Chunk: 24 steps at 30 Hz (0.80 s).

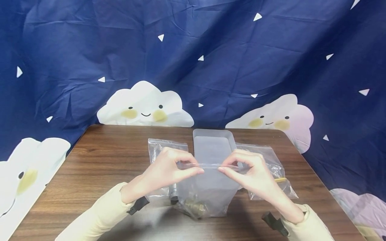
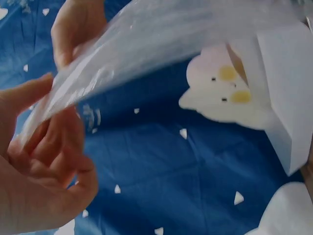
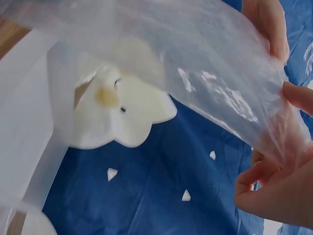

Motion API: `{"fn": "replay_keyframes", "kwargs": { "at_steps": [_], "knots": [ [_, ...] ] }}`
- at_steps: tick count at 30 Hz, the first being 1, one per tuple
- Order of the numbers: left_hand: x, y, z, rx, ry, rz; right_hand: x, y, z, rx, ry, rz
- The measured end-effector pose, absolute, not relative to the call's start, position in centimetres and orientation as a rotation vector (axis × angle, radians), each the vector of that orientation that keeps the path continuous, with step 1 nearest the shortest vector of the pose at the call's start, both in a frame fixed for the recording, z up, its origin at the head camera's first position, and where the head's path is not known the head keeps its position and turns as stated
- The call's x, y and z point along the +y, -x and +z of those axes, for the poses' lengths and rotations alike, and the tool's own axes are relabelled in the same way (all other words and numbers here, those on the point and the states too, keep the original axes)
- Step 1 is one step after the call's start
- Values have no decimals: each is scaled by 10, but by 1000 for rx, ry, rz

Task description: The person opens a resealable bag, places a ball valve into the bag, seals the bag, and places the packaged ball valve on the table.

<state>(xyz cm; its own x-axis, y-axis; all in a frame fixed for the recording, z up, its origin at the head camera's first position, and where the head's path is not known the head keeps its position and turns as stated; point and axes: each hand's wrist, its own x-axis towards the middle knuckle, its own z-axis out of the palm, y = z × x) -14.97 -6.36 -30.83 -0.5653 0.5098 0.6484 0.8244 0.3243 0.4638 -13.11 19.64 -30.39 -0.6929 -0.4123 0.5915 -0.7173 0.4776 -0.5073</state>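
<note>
A clear plastic zip bag (image 1: 208, 190) hangs upright in front of me, with small brass-coloured pieces (image 1: 196, 208) gathered at its bottom. My left hand (image 1: 169, 167) pinches the left part of its top edge between thumb and fingers. The right hand (image 1: 253, 172) pinches the same edge a short way to the right. In the left wrist view, the bag's film (image 2: 142, 44) stretches away from the left thumb and fingers. The right wrist view shows the film (image 3: 210, 73) running from the right hand's fingers, with the left hand (image 3: 269, 29) beyond.
Behind the bag lies a shallow whitish tray (image 1: 214, 142). To its left is another clear zip bag (image 1: 155, 150), and a small dark item (image 1: 174, 199) lies near it. On the right, a third zip bag (image 1: 268, 155) holds a yellow strip (image 1: 279, 180). All are on a wooden table (image 1: 120, 147).
</note>
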Motion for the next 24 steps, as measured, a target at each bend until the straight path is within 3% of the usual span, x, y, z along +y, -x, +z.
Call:
{"fn": "replay_keyframes", "kwargs": {
  "at_steps": [24],
  "knots": [
    [-96, 148, -312, -2402, 1042, -1349, 234, 129, -306, -2323, -762, 998]
  ]
}}
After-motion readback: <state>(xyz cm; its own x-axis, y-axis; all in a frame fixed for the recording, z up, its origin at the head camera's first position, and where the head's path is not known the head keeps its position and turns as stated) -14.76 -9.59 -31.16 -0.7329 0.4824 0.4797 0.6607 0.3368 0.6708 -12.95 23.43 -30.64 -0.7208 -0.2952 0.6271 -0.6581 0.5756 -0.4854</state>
